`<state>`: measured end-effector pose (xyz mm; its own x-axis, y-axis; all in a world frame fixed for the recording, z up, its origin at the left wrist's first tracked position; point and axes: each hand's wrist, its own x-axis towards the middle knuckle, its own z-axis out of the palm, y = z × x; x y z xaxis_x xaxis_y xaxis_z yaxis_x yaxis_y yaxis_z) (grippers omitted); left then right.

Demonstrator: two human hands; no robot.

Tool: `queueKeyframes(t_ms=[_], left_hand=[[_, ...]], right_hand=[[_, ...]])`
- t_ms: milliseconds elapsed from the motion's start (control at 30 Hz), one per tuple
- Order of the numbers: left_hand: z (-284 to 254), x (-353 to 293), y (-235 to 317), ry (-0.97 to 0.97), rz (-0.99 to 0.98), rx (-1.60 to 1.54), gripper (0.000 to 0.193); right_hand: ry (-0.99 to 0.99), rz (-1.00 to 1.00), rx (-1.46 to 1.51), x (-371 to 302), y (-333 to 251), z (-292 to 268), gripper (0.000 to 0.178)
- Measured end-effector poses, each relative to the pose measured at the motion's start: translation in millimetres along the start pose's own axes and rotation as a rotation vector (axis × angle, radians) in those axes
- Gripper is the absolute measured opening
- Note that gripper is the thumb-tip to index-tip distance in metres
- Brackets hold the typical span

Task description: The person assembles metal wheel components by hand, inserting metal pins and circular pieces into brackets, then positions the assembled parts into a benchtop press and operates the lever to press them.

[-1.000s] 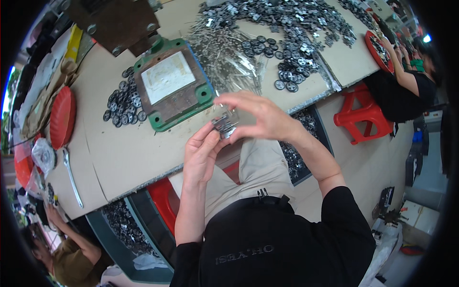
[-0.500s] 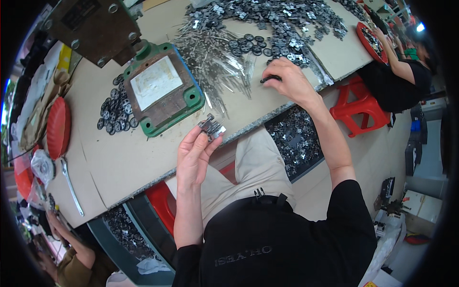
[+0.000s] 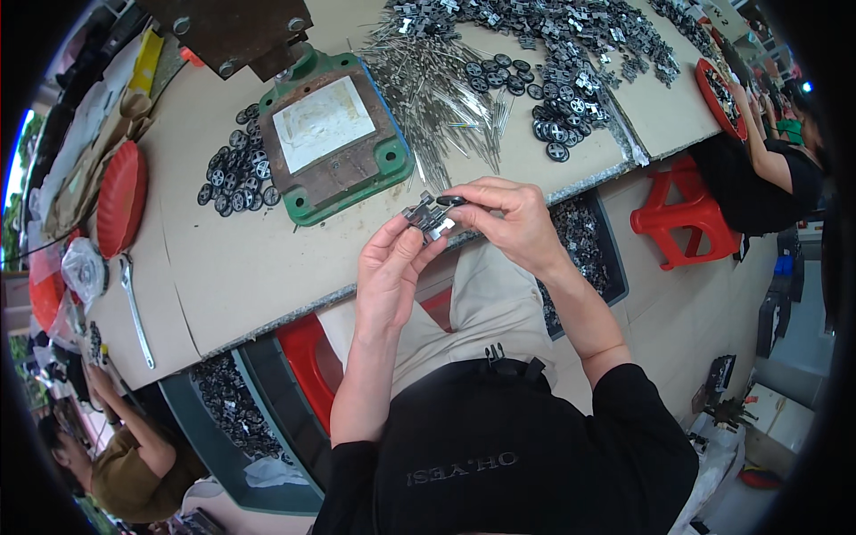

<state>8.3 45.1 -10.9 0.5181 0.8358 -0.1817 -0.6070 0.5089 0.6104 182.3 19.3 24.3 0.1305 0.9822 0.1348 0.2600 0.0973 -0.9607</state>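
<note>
Between the thumb and fingers of my left hand (image 3: 390, 267) is a small grey-and-silver toy-car chassis (image 3: 429, 218), held over the table's near edge. My right hand (image 3: 513, 218) pinches a small black wheel (image 3: 451, 201) right at the chassis; whether the two parts touch is hard to tell. Beyond my hands lies a heap of thin metal rods (image 3: 437, 98). Several loose black wheels (image 3: 558, 116) lie to the right of the rods, and another pile of wheels (image 3: 236, 174) is at the left of the press. A large mass of grey chassis parts (image 3: 571, 36) covers the far side.
A green press base (image 3: 392, 183) with a pale plate stands ahead, its brown head (image 3: 236, 36) above. To the left are a red dish (image 3: 122, 198) and a wrench (image 3: 135, 312). Bins of parts (image 3: 584, 241) sit below the table edge. Co-workers sit left and right; a red stool (image 3: 682, 214) is at right.
My right hand has come left and nearer with the wheel, from above the table to the chassis. My left hand has shifted slightly right and up. The whole view has turned a little.
</note>
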Motion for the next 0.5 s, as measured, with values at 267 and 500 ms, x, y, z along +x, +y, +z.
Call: queueKeyframes(t_ms=[267, 500], left_hand=[[-2.9, -2.3, -3.7, 0.025, 0.039, 0.028, 0.022], [2.0, -4.2, -5.5, 0.062, 0.139, 0.091, 0.027]], right_hand=[[-0.006, 0.071, 0.117, -7.9, 1.9, 5.2, 0.021], [0.092, 0.0, 0.092, -13.7, 5.4, 13.3, 0.023]])
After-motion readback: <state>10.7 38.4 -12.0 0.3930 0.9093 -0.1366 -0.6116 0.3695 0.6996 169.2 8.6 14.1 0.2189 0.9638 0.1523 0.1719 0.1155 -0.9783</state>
